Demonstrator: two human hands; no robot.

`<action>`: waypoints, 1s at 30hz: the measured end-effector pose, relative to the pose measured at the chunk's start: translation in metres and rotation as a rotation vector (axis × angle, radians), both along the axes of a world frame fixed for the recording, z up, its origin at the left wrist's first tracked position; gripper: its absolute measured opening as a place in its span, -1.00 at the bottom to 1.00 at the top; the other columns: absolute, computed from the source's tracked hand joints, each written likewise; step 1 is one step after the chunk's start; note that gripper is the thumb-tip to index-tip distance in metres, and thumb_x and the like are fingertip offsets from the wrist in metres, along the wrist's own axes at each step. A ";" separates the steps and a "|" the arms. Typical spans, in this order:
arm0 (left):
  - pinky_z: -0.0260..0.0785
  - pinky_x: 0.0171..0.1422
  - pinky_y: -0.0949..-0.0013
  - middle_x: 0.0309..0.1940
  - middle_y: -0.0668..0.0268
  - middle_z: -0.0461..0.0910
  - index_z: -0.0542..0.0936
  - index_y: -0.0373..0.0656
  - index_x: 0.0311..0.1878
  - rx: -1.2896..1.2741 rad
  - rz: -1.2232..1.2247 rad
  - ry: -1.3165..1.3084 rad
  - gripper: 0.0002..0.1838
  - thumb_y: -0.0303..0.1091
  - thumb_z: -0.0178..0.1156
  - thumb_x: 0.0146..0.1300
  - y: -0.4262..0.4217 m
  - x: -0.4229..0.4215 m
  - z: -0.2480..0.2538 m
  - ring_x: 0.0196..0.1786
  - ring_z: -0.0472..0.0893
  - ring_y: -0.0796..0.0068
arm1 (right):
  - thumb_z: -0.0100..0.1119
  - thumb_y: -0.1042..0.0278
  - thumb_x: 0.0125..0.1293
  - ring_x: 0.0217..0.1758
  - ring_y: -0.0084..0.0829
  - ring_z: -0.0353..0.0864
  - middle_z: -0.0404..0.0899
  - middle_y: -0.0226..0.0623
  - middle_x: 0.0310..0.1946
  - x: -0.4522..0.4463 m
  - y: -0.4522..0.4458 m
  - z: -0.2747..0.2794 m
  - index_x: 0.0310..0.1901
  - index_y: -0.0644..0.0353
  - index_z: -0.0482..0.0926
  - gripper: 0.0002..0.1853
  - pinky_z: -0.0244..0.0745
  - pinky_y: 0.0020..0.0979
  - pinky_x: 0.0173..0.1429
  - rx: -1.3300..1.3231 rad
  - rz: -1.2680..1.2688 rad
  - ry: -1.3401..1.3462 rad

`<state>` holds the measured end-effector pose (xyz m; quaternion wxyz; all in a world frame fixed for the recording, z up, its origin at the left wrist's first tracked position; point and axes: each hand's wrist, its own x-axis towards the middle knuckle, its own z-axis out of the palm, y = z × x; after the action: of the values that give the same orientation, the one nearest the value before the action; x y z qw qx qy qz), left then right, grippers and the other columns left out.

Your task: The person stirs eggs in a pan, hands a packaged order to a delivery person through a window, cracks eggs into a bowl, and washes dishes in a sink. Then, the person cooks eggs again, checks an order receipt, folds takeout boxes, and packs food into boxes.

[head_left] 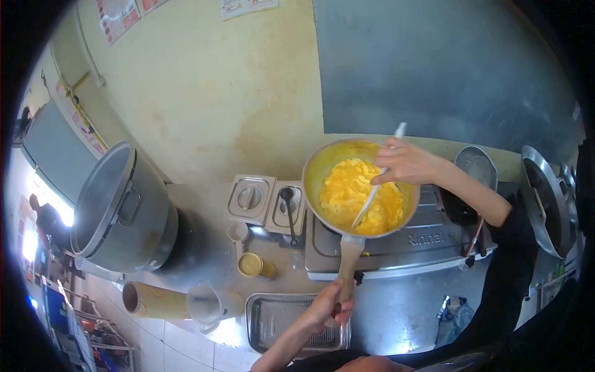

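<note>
One "Rinnai" stove (434,251), left hand (333,305) holding pan (315,177), right hand (406,162) white utensil (372,198)

Behind the back edge of the steel counter (390,319) I see a stained cream wall (198,80), with a grey panel (434,68) toward the right. Past the front-left corner, pale floor tiles (186,347); bright light (60,206) glares far left.

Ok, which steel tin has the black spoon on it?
The right tin, nearer the pan: the spoon lies across it; the left tin has none.
</note>
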<state>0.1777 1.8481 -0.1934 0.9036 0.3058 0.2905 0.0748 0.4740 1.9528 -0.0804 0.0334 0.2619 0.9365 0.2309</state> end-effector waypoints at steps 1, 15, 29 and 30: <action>0.21 -0.61 0.46 -0.64 0.44 0.21 0.18 -0.06 0.03 -0.021 0.023 -0.051 -0.58 0.04 -0.41 0.33 0.000 0.000 0.003 -0.74 0.21 0.61 | 0.01 0.39 0.02 -0.24 -0.53 0.39 0.37 -0.47 -0.53 0.005 -0.017 0.007 -0.25 -0.15 0.61 -0.73 0.17 -0.38 -0.02 0.049 -0.122 0.012; 0.20 -0.59 0.45 -0.64 0.40 0.21 0.11 -0.03 0.07 -0.011 0.111 -0.131 -0.59 0.02 -0.43 0.34 -0.030 0.020 -0.028 -0.75 0.19 0.62 | 0.02 0.42 -0.01 -0.41 -0.24 0.61 0.57 -0.15 -0.51 -0.099 -0.094 -0.027 -0.49 0.23 0.58 -0.86 0.51 -0.29 -0.39 -0.246 -0.911 0.139; 0.20 -0.58 0.48 -0.63 0.43 0.21 0.18 -0.03 0.03 0.003 0.176 -0.207 -0.61 0.01 -0.41 0.33 -0.029 0.015 -0.037 -0.73 0.18 0.64 | -0.07 0.39 0.11 -0.30 -0.10 0.58 0.55 -0.01 -0.43 -0.033 0.002 -0.055 -0.38 0.23 0.57 -0.80 0.48 -0.20 -0.22 -0.020 -1.186 0.396; 0.22 -0.55 0.46 -0.62 0.42 0.23 0.16 0.00 0.03 -0.026 0.136 -0.229 -0.63 0.01 -0.40 0.33 -0.030 0.018 -0.037 -0.72 0.22 0.62 | -0.07 0.36 0.12 -0.30 -0.09 0.57 0.55 -0.02 -0.42 -0.039 -0.013 -0.046 -0.34 0.22 0.57 -0.79 0.47 -0.18 -0.21 0.033 -1.388 0.496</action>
<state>0.1955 1.8181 -0.2308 0.9275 0.2633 0.2066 0.1667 0.4347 1.9400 -0.1264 -0.0448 0.8394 0.5315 0.1046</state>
